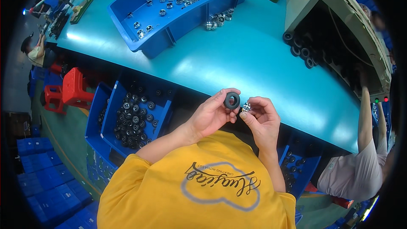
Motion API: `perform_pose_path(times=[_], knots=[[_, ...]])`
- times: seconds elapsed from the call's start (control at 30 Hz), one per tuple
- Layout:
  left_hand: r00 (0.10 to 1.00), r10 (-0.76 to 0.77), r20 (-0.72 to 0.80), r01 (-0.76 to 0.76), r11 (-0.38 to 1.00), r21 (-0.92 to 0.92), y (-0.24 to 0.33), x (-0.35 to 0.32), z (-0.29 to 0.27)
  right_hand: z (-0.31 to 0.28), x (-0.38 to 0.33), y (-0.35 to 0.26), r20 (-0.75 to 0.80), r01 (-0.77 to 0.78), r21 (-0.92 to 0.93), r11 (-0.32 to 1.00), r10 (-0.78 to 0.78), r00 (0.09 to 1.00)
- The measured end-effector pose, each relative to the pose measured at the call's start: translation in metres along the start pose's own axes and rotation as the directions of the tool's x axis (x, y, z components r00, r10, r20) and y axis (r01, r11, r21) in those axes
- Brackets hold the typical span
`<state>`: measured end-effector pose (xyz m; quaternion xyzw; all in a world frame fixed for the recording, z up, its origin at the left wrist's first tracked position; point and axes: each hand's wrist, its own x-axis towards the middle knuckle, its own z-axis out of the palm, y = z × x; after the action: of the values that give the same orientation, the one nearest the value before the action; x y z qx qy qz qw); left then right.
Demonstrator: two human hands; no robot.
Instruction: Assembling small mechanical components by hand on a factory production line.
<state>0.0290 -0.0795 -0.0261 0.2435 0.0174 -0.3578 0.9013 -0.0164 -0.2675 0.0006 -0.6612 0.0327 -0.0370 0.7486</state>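
Note:
Between the thumb and fingers of my left hand (pixel 212 114) is a black rubber ring (pixel 227 101), its round hole turned toward my right side. My right hand (pixel 264 121) pinches a small shiny metal hub (pixel 246 107) just right of the ring. Ring and hub are close together, with a narrow gap between them. Both hands are above the near edge of the teal table (pixel 237 68), in front of my yellow shirt.
A blue tray (pixel 159 34) with many metal hubs stands at the back; several hubs (pixel 218 20) lie beside it. At right, black rings (pixel 305 53) spill from an open box (pixel 303 6), where another person's arm (pixel 364 114) reaches. Blue bins (pixel 109 129) with finished-looking wheels (pixel 135 118) sit below left.

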Motion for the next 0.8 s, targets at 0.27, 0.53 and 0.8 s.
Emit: perform_pose_path(times=[0.27,0.53,0.8], knots=[[1.000,-0.007,0.003,0.007,1.000,-0.012,0.0016,0.0001,0.0014,-0.0019,0.0009,0.0014,0.008,0.020,-0.030,0.999,-0.020,1.000],[1.000,-0.015,0.022,0.017,0.998,-0.057,0.0012,0.0015,-0.0005,-0.0047,0.0015,0.0061,-0.015,-0.046,0.062,0.997,0.047,0.999],[0.999,-0.030,0.010,0.031,0.997,-0.070,0.0021,0.0010,0.0007,-0.0044,0.0011,0.0033,0.000,-0.084,0.109,0.990,0.084,0.996]])
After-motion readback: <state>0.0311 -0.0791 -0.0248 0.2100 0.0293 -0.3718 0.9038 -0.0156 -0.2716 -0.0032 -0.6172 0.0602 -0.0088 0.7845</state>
